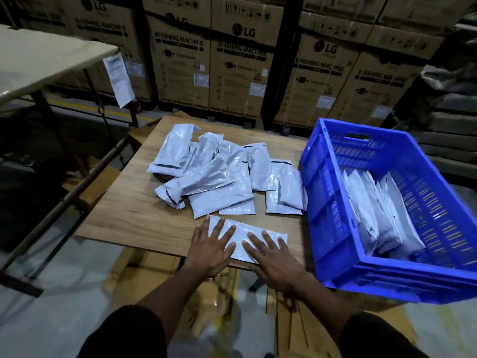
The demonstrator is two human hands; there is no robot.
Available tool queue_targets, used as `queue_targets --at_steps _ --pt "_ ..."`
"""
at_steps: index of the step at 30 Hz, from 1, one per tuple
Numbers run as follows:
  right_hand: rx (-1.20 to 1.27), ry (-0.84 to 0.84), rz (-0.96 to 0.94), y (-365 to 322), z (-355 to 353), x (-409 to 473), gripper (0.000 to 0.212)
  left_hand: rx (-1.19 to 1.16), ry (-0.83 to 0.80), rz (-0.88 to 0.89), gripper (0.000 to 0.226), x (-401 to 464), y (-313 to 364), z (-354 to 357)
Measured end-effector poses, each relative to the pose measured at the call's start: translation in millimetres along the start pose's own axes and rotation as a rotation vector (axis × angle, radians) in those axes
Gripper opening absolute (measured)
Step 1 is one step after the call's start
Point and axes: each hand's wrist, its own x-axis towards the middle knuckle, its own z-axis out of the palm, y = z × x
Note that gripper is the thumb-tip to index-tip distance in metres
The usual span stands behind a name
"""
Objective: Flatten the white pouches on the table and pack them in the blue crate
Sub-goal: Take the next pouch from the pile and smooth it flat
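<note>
One white pouch [246,235] lies flat under both palms at the table's [134,208] near edge. Left hand [210,248] and right hand [271,259] spread their fingers wide to press air out. Beyond the fingertips sits the unflattened heap [216,174]; right of them, the blue crate [327,202] holds packed pouches upright.

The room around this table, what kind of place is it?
Most likely a warehouse packing area. Stacked cardboard boxes printed LG Washing Machine line the back, a blue crate holds packed white pouches, and more pouches lie piled on the wooden table.
</note>
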Motion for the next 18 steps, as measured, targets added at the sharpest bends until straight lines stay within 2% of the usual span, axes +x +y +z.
queue_targets --at_steps 2,4,6,9,12,13,15,18 --pt "0.011 -0.005 0.000 -1 0 -3 0.063 -0.012 -0.030 0.004 0.086 0 0 -4" --pt "0.026 -0.011 0.009 -2 -8 -3 0.072 -0.049 -0.046 0.007 0.090 -4 1 -8" --pt "0.065 -0.020 0.033 1 -18 0 0.077 -0.002 -0.004 0.036 0.087 -9 1 -16" --pt "0.120 0.027 0.015 4 -24 1 0.070 0.138 0.076 0.076 0.071 -9 0 -21" --pt "-0.212 0.211 -0.185 2 -18 -6 0.096 0.135 0.103 0.039 0.065 -6 -1 -31" --pt "-0.333 0.253 -0.282 0 -17 -10 0.091 0.136 0.112 0.029 0.066 -6 -2 -33" --pt "-0.427 0.342 -0.447 2 -15 -12 0.065 0.152 0.112 0.013 0.069 -5 -6 -36" --pt "-0.376 0.373 -0.428 16 -15 -3 0.037 0.167 0.122 0.010 0.072 -5 -10 -35"
